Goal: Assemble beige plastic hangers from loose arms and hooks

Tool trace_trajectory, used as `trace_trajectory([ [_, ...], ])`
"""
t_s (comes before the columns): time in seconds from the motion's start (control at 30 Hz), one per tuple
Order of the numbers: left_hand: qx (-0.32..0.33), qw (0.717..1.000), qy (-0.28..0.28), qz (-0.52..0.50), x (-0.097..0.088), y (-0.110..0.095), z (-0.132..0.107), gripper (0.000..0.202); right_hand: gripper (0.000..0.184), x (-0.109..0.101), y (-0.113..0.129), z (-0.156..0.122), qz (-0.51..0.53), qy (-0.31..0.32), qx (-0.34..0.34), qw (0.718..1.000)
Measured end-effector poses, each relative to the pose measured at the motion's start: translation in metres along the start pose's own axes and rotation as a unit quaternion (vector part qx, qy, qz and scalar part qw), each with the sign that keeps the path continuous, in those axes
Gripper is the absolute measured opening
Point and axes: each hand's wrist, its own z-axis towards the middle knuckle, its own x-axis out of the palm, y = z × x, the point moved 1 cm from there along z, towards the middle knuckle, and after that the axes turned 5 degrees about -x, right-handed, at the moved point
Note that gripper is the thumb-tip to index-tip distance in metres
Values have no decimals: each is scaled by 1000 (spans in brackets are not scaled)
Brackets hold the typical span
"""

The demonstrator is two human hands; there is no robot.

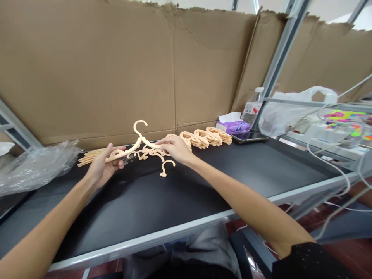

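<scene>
A small peach plastic hanger (136, 140) with its hook pointing up is held just above the black table (203, 186). My left hand (103, 167) is closed on its left arm. My right hand (176, 148) pinches its right arm. Under the hanger lie several loose peach hook pieces (151, 154), and one single hook (166, 167) lies nearer to me. A pile of flat hanger bars (88, 156) lies behind my left hand. Stacks of peach ring-shaped parts (207, 137) stand in a row beyond my right hand.
Cardboard sheets (116, 69) wall off the table's back. Crumpled clear plastic (31, 164) lies at the left. A purple tissue pack (232, 124), a phone (250, 136), a water bottle (252, 106) and a white bag (293, 106) sit at the right, with cables (334, 162) beyond.
</scene>
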Motion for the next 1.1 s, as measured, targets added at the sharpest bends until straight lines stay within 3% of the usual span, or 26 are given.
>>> trace_trajectory([
  [0.13,-1,996,-11,-89,2,-6,-3,29,20,0,2,0,26,-24,12,999],
  [0.27,42,987,4,-157,1,-9,-5,19,21,5,0,0,57,26,29,998],
  [0.4,26,990,-12,-140,1,-3,-2,22,25,9,2,-4,87,95,54,990],
  [0.53,24,994,14,-105,-2,0,2,24,27,5,5,-4,102,93,75,988],
  [0.73,21,998,56,9,3,8,0,14,50,1,2,-4,212,48,99,971],
  [0.83,2,994,74,80,18,21,-5,28,40,9,2,-8,233,85,119,962],
  [0.97,33,975,113,187,33,31,-12,45,24,23,6,-14,227,163,124,952],
  [1.1,82,947,64,305,34,28,-13,55,18,28,8,-17,174,214,84,958],
])
